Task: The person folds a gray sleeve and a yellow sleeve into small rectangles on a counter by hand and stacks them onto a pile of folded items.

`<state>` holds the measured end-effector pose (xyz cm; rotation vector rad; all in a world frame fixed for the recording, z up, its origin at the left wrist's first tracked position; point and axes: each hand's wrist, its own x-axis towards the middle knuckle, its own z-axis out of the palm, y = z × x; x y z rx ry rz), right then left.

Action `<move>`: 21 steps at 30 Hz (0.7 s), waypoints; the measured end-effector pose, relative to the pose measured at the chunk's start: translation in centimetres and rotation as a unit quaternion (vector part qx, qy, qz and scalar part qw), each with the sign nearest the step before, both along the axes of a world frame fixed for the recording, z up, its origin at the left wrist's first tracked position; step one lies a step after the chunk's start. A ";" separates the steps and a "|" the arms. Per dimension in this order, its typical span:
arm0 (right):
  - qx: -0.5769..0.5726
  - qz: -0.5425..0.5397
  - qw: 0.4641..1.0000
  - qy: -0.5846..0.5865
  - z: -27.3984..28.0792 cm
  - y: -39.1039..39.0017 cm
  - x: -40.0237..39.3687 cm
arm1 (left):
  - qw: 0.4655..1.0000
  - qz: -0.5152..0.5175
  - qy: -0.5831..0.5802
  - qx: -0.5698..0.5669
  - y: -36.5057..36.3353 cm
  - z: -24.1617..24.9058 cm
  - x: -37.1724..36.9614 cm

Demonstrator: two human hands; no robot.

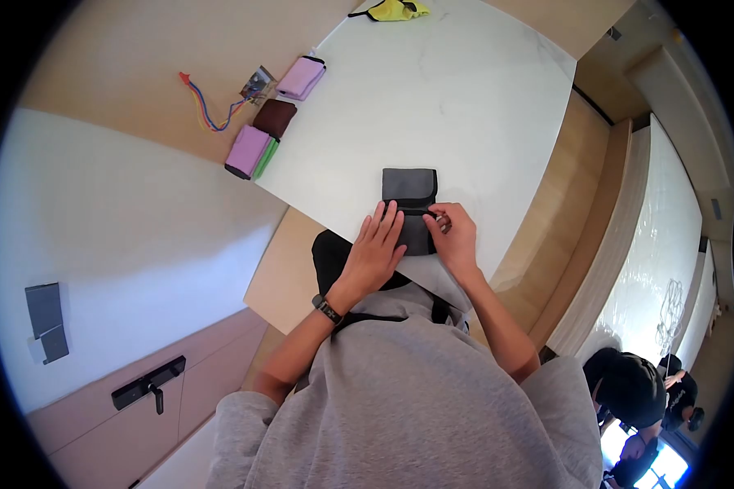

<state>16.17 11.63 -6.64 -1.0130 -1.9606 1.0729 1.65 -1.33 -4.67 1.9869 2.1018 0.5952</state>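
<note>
A grey folded cloth (409,183) with black edging lies near the front of the white table, in two sections with a dark fold between them. My left hand (373,248) rests on its left side, fingers stretched out flat over the fold and the nearer section. At the right end of that fold, my right hand (453,236) has its thumb and fingertips pinched together on the black edge. Part of the nearer section is hidden under my left hand.
Pink folded cloths (302,77), a dark brown one (275,119) and a green one (266,158) line the table's left edge. Beyond them are coloured wires (212,122). A yellow cloth (400,10) lies at the far edge. Other people (628,387) are at lower right.
</note>
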 end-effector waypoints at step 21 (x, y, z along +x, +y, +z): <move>-0.136 -0.005 0.988 0.074 -0.5 -1.0 1.1 | 0.980 0.064 -0.179 0.066 -2.4 -0.4 0.1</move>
